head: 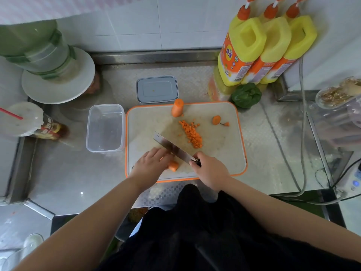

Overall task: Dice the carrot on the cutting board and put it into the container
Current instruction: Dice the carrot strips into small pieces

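An orange-rimmed white cutting board (224, 153) lies on the steel counter. My left hand (151, 165) holds down a carrot piece (173, 166) at the board's near edge. My right hand (210, 170) grips the handle of a cleaver (172, 147), whose blade lies across the carrot beside my left fingers. A pile of diced carrot (192, 134) sits mid-board. A carrot chunk (177, 107) stands upright at the far edge, and a carrot end slice (216, 120) lies to its right. The clear container (105, 128) stands left of the board.
The container's grey lid (157, 89) lies behind the board. Three yellow bottles (263, 49) and a green pepper (246, 95) stand at the back right. A cup with a straw (23, 119) and stacked plates (58, 79) are at the left. Cables (301, 133) run along the right.
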Available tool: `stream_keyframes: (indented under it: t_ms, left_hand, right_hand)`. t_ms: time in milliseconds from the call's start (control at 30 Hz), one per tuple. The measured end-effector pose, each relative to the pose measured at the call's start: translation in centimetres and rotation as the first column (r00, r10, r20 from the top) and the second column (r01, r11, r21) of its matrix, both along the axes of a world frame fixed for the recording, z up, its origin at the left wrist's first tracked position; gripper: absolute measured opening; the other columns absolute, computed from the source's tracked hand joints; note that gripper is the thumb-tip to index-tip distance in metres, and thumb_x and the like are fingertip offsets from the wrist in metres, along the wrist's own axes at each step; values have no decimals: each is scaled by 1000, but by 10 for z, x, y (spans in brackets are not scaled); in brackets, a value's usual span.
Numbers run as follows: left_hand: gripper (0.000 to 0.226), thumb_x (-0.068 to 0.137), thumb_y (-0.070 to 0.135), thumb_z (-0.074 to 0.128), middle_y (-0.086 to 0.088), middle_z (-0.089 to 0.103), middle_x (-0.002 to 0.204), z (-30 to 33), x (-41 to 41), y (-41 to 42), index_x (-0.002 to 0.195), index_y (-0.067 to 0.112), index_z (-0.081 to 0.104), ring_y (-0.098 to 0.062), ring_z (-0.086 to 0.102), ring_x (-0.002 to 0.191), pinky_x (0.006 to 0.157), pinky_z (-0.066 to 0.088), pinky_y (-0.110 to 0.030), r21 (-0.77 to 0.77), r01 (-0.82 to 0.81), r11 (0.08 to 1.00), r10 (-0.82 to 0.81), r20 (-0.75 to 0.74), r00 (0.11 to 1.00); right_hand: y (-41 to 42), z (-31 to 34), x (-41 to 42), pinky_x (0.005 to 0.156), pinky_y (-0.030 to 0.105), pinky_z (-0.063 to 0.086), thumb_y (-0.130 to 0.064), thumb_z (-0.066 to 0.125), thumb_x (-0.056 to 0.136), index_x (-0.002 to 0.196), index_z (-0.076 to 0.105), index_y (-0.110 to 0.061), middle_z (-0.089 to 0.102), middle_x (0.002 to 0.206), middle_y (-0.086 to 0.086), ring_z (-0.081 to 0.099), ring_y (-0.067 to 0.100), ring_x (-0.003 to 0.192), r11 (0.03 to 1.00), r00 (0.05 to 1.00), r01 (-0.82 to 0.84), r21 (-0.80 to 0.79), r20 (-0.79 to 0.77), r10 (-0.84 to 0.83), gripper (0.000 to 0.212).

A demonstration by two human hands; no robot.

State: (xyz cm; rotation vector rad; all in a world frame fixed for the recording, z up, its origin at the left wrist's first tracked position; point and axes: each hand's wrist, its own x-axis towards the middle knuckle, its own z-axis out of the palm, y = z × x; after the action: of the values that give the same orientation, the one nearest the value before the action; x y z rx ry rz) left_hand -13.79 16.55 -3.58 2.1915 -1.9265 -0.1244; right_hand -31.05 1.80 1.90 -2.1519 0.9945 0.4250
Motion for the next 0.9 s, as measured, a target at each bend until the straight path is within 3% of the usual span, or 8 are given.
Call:
stream_keyframes:
  t_ms: [167, 400, 467, 533, 667, 800, 900]
  left_hand:
    - [46, 58, 11, 92, 1, 60, 101, -6, -19, 11, 95, 19, 66, -18, 49, 99, 54, 53, -33, -66, -82, 994, 77, -82, 994]
    - [28, 66, 6, 85, -4, 67, 93, -10, -28, 13, 89, 12, 71, -22, 57, 90, 54, 55, -33, -157, -150, 976, 130, -134, 983]
    - [22, 70, 1, 79, -4, 66, 92, -15, -30, 17, 88, 12, 70, -25, 61, 84, 52, 56, -35, -139, -178, 974, 155, -161, 975]
    - [5, 83, 10, 67, -4, 64, 90, -22, -31, 20, 87, 12, 68, -25, 59, 83, 53, 55, -37, -138, -205, 969, 180, -174, 968]
    - [12, 91, 19, 55, -6, 60, 99, -28, -33, 23, 99, 13, 60, -27, 56, 89, 59, 55, -39, -167, -231, 959, 194, -210, 958]
    - [41, 75, 3, 74, -4, 50, 116, -31, -30, 28, 112, 14, 59, -26, 51, 98, 65, 55, -40, -161, -198, 967, 173, -160, 972]
    - [54, 71, 5, 79, 0, 49, 120, -26, -26, 23, 118, 19, 55, -24, 48, 101, 71, 56, -41, -126, -174, 977, 158, -132, 979]
  right_hand:
    - [4, -2, 9, 53, 34, 38, -36, 40, 99, 78, 45, -17, 52, 66, 0, 53, 21, 60, 995, 994, -90, -38, -65, 87, 29]
    - [10, 2, 10, 55, 40, 44, -36, 36, 101, 83, 47, -15, 53, 66, 2, 54, 22, 61, 975, 975, -208, -76, -101, 200, 29]
    - [11, 4, 10, 53, 38, 40, -35, 35, 101, 81, 44, -16, 50, 64, 1, 53, 22, 59, 967, 971, -231, -102, -93, 222, 28]
    - [13, 6, 11, 49, 34, 34, -34, 35, 101, 80, 41, -17, 46, 61, -2, 49, 20, 56, 956, 964, -262, -131, -85, 253, 28]
    - [14, 8, 10, 44, 31, 29, -33, 34, 101, 81, 40, -18, 45, 60, -3, 45, 18, 52, 947, 958, -281, -154, -95, 269, 27]
    - [15, 7, 9, 47, 33, 36, -34, 34, 101, 82, 41, -18, 47, 61, -3, 48, 18, 53, 955, 959, -274, -116, -104, 263, 26]
    - [15, 6, 10, 53, 37, 41, -35, 34, 101, 82, 42, -17, 50, 63, 0, 53, 23, 59, 974, 973, -214, -76, -104, 206, 27]
